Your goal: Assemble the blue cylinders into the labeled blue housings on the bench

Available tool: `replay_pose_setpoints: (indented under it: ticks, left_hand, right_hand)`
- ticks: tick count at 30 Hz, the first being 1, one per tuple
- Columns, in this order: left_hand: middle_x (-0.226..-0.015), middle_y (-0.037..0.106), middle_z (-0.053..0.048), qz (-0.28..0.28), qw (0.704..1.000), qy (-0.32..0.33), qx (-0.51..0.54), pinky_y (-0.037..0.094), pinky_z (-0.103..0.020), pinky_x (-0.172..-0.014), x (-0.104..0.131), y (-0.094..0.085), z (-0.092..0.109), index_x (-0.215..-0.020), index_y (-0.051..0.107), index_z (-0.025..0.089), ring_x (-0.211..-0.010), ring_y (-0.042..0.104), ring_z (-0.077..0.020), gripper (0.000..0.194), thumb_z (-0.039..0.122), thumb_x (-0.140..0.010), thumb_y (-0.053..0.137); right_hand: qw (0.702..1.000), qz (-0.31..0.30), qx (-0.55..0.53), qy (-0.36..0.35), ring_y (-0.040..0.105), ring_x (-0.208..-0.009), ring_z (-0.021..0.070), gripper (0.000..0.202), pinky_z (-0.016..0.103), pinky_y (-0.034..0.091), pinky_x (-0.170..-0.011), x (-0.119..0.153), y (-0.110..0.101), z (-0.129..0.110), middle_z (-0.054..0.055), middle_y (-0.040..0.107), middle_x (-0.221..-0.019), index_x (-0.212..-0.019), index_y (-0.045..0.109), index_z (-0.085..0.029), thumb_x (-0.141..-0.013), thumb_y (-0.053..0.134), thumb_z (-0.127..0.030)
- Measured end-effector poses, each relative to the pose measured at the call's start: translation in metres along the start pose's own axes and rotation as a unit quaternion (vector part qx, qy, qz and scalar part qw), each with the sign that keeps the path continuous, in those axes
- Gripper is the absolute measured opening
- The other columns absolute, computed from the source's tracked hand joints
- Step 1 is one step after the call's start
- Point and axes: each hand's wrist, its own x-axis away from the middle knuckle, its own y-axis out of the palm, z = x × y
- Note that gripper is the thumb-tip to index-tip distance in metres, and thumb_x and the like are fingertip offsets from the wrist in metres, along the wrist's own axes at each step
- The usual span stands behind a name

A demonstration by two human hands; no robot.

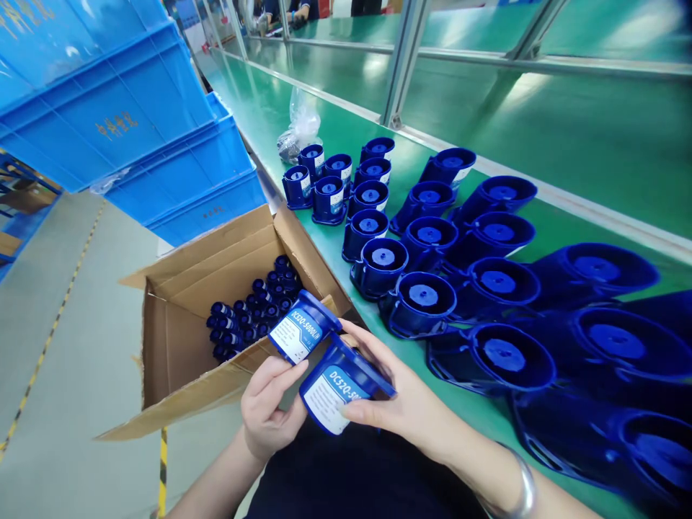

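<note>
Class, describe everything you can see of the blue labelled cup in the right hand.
The cup looks like glossy dark-blue plastic, round-walled, with a wider rim at its upper end. Its white-and-blue label begins "DC52Q"; the smaller print is unreadable. The right hand holds it tilted, thumb on the label, beside the other cup in the left hand.

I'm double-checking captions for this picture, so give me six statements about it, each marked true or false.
1. The right hand grips a labelled blue part. True.
2. The right wrist is bare. False: it wears a silver bracelet.
3. A clear plastic bag rests on the green table. True.
4. An open cardboard box contains dark blue pieces. True.
5. The stack beyond the box is wooden pallets. False: it is blue crates.
6. The table carries just one row of parts. False: several rows of cup-shaped parts sit there.
</note>
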Motion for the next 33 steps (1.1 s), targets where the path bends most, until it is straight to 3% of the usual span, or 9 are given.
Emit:
replay_pose_setpoints:
  ticks: [5, 12, 15, 17, 19, 21, 23, 29, 33]
  left_hand:
    - [-0.108, 0.069, -0.009, -0.008, 1.000, 0.021, -0.001, 0.061, -0.031, -0.086, 0.007, -0.003, -0.003, -0.135, 0.065, 0.020, -0.097, 0.069, -0.0205, 0.058, 0.004, -0.080, 0.063]
    - [-0.102, 0.070, -0.014, -0.050, 0.993, 0.101, -0.044, 0.063, -0.039, -0.080, 0.005, -0.011, -0.010, -0.138, 0.062, 0.011, -0.093, 0.071, -0.0258, 0.053, 0.022, -0.087, 0.053]
    - [-0.103, 0.069, -0.016, -0.060, 0.990, 0.121, -0.042, 0.063, -0.039, -0.081, -0.002, -0.016, -0.011, -0.136, 0.062, 0.008, -0.096, 0.070, -0.0261, 0.050, 0.016, -0.089, 0.047]
    - [-0.103, 0.069, -0.013, -0.052, 0.995, 0.076, -0.037, 0.062, -0.035, -0.083, -0.007, -0.018, -0.011, -0.131, 0.066, 0.013, -0.097, 0.070, -0.0231, 0.047, 0.007, -0.087, 0.050]
    - [-0.098, 0.069, -0.008, -0.033, 0.999, -0.011, -0.019, 0.061, -0.029, -0.079, -0.014, -0.020, -0.012, -0.124, 0.071, 0.018, -0.091, 0.069, -0.0183, 0.043, 0.002, -0.086, 0.058]
    - [-0.094, 0.069, -0.005, -0.019, 0.995, -0.092, 0.012, 0.059, -0.025, -0.072, -0.021, -0.022, -0.016, -0.118, 0.073, 0.021, -0.083, 0.068, -0.0148, 0.039, 0.001, -0.085, 0.065]
    - [-0.093, 0.068, -0.004, -0.013, 0.990, -0.134, 0.042, 0.058, -0.022, -0.067, -0.027, -0.024, -0.022, -0.114, 0.076, 0.022, -0.079, 0.068, -0.0132, 0.036, 0.002, -0.085, 0.068]
    - [-0.089, 0.070, -0.005, -0.021, 0.988, -0.143, 0.051, 0.059, -0.022, -0.063, -0.038, -0.030, -0.043, -0.106, 0.079, 0.022, -0.078, 0.070, -0.0142, 0.031, 0.003, -0.084, 0.071]
    - [-0.085, 0.071, -0.004, -0.045, 0.989, -0.134, 0.034, 0.057, -0.021, -0.062, -0.053, -0.034, -0.056, -0.102, 0.080, 0.022, -0.076, 0.068, -0.0133, 0.026, 0.005, -0.083, 0.073]
  right_hand:
    - [1.000, -0.018, 0.006, -0.004, 0.044, -0.141, 0.0252, 0.095, 0.040, 0.039, -0.117, -0.001, -0.004, 0.005, 0.004, 0.046, -0.153, -0.152, 0.037, -0.037, -0.074, 0.093, -0.039]
    - [1.000, -0.023, 0.002, 0.007, 0.045, -0.140, 0.0280, 0.096, 0.042, 0.041, -0.116, 0.000, -0.004, 0.001, 0.008, 0.047, -0.151, -0.150, 0.040, -0.032, -0.071, 0.093, -0.046]
    - [1.000, -0.022, 0.010, 0.018, 0.044, -0.141, 0.0284, 0.096, 0.042, 0.041, -0.116, 0.000, -0.003, 0.001, 0.008, 0.048, -0.151, -0.149, 0.041, -0.033, -0.071, 0.093, -0.046]
    - [0.999, -0.016, 0.015, 0.032, 0.044, -0.141, 0.0299, 0.099, 0.044, 0.042, -0.115, 0.000, -0.005, 0.002, 0.008, 0.047, -0.150, -0.151, 0.040, -0.034, -0.069, 0.093, -0.048]
    - [0.999, -0.011, 0.017, 0.045, 0.046, -0.139, 0.0314, 0.102, 0.046, 0.041, -0.114, 0.001, -0.007, 0.004, 0.010, 0.047, -0.150, -0.153, 0.038, -0.034, -0.069, 0.093, -0.053]
    - [0.998, -0.004, 0.021, 0.056, 0.046, -0.139, 0.0320, 0.103, 0.046, 0.039, -0.116, 0.003, -0.009, 0.006, 0.010, 0.046, -0.150, -0.153, 0.037, -0.034, -0.069, 0.092, -0.056]
    - [0.997, 0.003, 0.029, 0.069, 0.043, -0.141, 0.0323, 0.102, 0.046, 0.038, -0.117, 0.004, -0.011, 0.006, 0.010, 0.045, -0.152, -0.153, 0.038, -0.035, -0.069, 0.091, -0.059]
    - [0.992, 0.033, 0.045, 0.116, 0.042, -0.143, 0.0346, 0.108, 0.044, 0.040, -0.117, 0.004, -0.011, 0.001, 0.012, 0.042, -0.157, -0.154, 0.039, -0.032, -0.065, 0.088, -0.069]
    - [0.988, 0.060, 0.058, 0.126, 0.047, -0.139, 0.0372, 0.108, 0.041, 0.048, -0.110, 0.003, -0.015, 0.000, 0.012, 0.047, -0.154, -0.152, 0.045, -0.031, -0.062, 0.085, -0.076]
